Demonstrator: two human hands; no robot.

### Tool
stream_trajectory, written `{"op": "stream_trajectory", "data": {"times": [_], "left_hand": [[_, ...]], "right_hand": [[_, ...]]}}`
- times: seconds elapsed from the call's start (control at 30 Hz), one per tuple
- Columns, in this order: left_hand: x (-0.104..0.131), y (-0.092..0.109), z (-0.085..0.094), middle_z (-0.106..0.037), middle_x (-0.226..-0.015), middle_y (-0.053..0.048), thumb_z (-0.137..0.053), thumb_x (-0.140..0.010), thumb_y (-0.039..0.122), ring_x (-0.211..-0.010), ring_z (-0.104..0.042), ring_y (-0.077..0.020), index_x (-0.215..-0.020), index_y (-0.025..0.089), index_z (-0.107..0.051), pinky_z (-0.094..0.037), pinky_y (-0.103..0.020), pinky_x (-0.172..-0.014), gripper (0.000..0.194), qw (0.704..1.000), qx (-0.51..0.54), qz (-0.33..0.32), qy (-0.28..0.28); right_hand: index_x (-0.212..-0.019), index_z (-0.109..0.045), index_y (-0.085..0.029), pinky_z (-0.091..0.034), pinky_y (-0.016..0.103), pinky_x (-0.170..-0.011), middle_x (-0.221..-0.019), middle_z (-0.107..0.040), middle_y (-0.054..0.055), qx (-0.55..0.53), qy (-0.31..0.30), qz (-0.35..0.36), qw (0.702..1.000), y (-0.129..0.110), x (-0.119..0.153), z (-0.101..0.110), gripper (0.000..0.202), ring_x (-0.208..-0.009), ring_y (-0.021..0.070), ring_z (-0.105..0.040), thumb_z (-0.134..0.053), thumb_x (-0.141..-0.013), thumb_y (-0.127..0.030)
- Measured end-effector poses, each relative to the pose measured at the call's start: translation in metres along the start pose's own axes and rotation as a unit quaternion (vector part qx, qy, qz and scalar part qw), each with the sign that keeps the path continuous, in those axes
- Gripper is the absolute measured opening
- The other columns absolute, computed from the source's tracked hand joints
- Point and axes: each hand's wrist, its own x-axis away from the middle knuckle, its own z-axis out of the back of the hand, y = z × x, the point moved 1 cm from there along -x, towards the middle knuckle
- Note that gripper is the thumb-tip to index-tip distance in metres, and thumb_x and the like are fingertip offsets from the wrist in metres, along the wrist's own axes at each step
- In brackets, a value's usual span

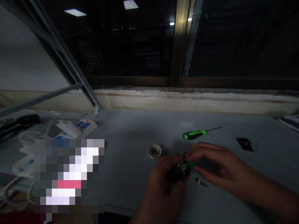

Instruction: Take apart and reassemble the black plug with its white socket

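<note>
My left hand (164, 180) is wrapped round a dark, rounded device (183, 169) with white line markings on its face. The fingers of my right hand (213, 165) pinch a small green piece (190, 163) at the device's right side; the dim light hides its exact kind. Just below the fingers lies a small part (201, 182) with a brass-coloured bit and a dark end. Beyond my left hand stands a small round white cup (154, 151), its contents too dark to make out. Farther back is a green-and-black screwdriver (196, 134), its shaft pointing right.
A dark curved plastic piece (245, 144) rests on the grey table (126, 174) to the right. White power strips (87, 125) with plugs and cables occupy the left side, near a blurred-out patch (70, 180). A metal frame (70, 62) rises at the back left, before a dark window.
</note>
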Motion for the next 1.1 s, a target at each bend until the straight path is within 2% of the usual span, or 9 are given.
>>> {"op": "stream_trajectory", "data": {"times": [0.23,0.37,0.6,0.8,1.0,1.1], "left_hand": [[-0.003,0.011,-0.002,-0.073,-0.111,-0.011,-0.065,-0.087,0.013,-0.098,-0.072,-0.0233,-0.118,0.02,-0.067,-0.058,-0.039,-0.087,0.032,1.0,-0.001,0.027,-0.002],[-0.003,0.009,-0.003,-0.073,-0.11,-0.01,-0.065,-0.087,0.012,-0.099,-0.073,-0.0232,-0.113,0.021,-0.07,-0.057,-0.036,-0.085,0.028,1.0,-0.001,0.024,-0.011],[-0.002,0.004,-0.002,-0.074,-0.109,-0.009,-0.068,-0.087,0.014,-0.096,-0.073,-0.0224,-0.117,0.024,-0.069,-0.058,-0.036,-0.084,0.031,1.0,0.0,-0.003,0.017],[-0.004,0.005,-0.003,-0.072,-0.107,-0.01,-0.064,-0.091,0.016,-0.094,-0.074,-0.0219,-0.111,0.021,-0.072,-0.061,-0.036,-0.082,0.022,0.998,0.04,0.052,0.003],[-0.006,0.011,-0.004,-0.071,-0.109,-0.01,-0.063,-0.089,0.013,-0.096,-0.075,-0.0225,-0.11,0.021,-0.076,-0.063,-0.035,-0.083,0.026,0.996,0.06,0.065,-0.007],[-0.005,0.014,-0.003,-0.073,-0.109,-0.011,-0.063,-0.09,0.014,-0.097,-0.075,-0.0231,-0.111,0.021,-0.077,-0.062,-0.035,-0.086,0.026,0.996,0.038,0.077,-0.012]], "right_hand": [[-0.117,-0.062,-0.03,-0.051,0.02,-0.095,-0.118,-0.064,-0.002,0.028,-0.005,0.041,0.999,0.0,0.003,-0.002,0.029,-0.111,0.0083,-0.063,-0.059,-0.098,-0.008],[-0.115,-0.062,-0.029,-0.052,0.02,-0.091,-0.115,-0.065,-0.002,0.018,-0.016,0.028,0.999,0.0,0.003,-0.003,0.025,-0.107,0.0087,-0.064,-0.063,-0.098,-0.011],[-0.108,-0.067,-0.027,-0.054,0.021,-0.083,-0.105,-0.067,-0.001,0.011,-0.009,0.004,1.0,0.001,0.0,-0.003,0.019,-0.097,0.0095,-0.066,-0.067,-0.095,-0.013],[-0.106,-0.073,-0.027,-0.055,0.022,-0.079,-0.103,-0.069,0.0,-0.084,-0.006,-0.06,0.995,0.002,-0.001,-0.008,0.022,-0.092,0.0103,-0.068,-0.067,-0.092,-0.01],[-0.102,-0.074,-0.024,-0.054,0.025,-0.072,-0.099,-0.072,0.003,-0.179,0.011,-0.153,0.972,0.004,-0.001,-0.016,0.01,-0.088,0.015,-0.071,-0.069,-0.094,-0.025],[-0.095,-0.069,-0.022,-0.052,0.026,-0.069,-0.091,-0.072,0.003,-0.221,0.018,-0.204,0.953,0.005,-0.002,-0.021,0.007,-0.084,0.0157,-0.07,-0.068,-0.093,-0.029]]}}
